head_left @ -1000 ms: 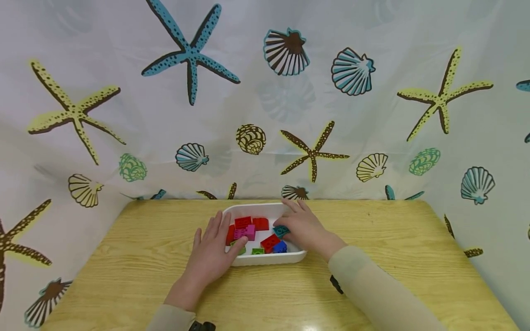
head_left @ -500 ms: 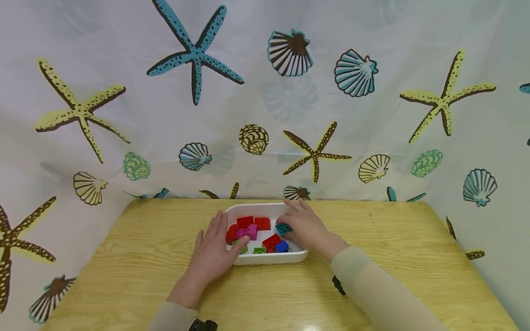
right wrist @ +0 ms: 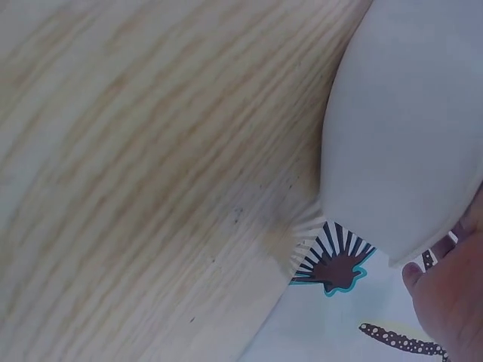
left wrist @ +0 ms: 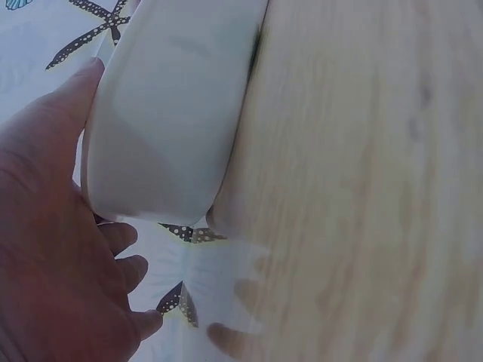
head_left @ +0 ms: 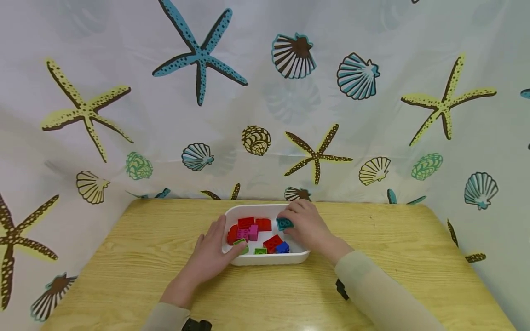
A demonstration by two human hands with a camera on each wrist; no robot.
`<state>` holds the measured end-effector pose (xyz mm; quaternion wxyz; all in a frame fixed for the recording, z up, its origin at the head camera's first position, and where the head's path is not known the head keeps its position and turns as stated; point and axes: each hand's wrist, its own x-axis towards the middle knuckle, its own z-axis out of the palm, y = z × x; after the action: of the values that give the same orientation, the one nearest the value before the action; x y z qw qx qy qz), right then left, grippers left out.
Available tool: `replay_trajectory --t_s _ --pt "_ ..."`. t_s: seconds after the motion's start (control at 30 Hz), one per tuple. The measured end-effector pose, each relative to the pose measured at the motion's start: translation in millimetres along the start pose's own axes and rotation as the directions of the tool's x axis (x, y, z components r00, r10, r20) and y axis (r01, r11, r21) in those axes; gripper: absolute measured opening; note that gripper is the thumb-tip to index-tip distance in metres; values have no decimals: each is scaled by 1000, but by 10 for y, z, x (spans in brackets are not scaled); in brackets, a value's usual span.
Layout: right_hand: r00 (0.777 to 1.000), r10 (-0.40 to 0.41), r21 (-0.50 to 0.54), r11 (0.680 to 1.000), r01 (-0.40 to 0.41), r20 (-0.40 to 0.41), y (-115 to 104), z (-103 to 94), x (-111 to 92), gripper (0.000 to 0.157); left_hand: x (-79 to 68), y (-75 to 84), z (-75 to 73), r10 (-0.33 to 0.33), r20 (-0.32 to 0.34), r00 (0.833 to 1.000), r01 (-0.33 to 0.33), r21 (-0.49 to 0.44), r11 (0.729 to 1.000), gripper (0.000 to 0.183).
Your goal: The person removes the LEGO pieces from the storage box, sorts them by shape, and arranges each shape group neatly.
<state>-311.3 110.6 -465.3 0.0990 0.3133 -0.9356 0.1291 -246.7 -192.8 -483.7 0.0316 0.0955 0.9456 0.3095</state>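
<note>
In the head view a white plastic tray [head_left: 269,260] holds several toy building bricks. My right hand [head_left: 308,226] reaches over its right end and pinches a teal brick [head_left: 284,224] between thumb and fingers. Against the tray's left end rests my left hand [head_left: 207,253], fingers straight along the outside and thumb across the front corner. The left wrist view shows that hand [left wrist: 45,219] with its thumb along the tray rim. Only part of the right hand [right wrist: 456,294] shows beside the tray in the right wrist view; the brick is hidden there.
Red bricks [head_left: 246,222], a pink brick [head_left: 253,233], green bricks [head_left: 260,251] and a blue brick [head_left: 283,247] lie in the tray. It stands on a wooden table [head_left: 157,248], near the far edge. A curtain [head_left: 232,101] printed with starfish and shells hangs behind.
The teal brick has turned and shifted slightly up in the right hand's fingers, which have drawn closer together. The left hand stays at the tray's end. The head view has shifted slightly.
</note>
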Motion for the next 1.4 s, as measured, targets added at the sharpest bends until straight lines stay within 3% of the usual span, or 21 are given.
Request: replay_trajectory --t_s 0.17,0.37,0.7,0.93,1.4 --pt "997 73 84 994 -70 -27 -5 -43 -27 39 29 -22 24 0 -5 1000 0 14 1000 114" --pt "986 154 248 959 -134 -63 -16 -127 -68 35 19 -4 19 5 -18 1000 -4 35 999 113" --pt "981 172 368 921 -128 -91 67 -237 -240 49 -1 -6 28 3 -30 1000 0 75 997 113" --pt "969 230 479 863 -159 -93 130 -328 -339 43 -1 -33 26 11 -41 999 -8 78 997 111" --pt "941 331 582 780 -228 -76 470 -475 -542 43 4 -33 20 16 -32 999 -13 92 996 112"
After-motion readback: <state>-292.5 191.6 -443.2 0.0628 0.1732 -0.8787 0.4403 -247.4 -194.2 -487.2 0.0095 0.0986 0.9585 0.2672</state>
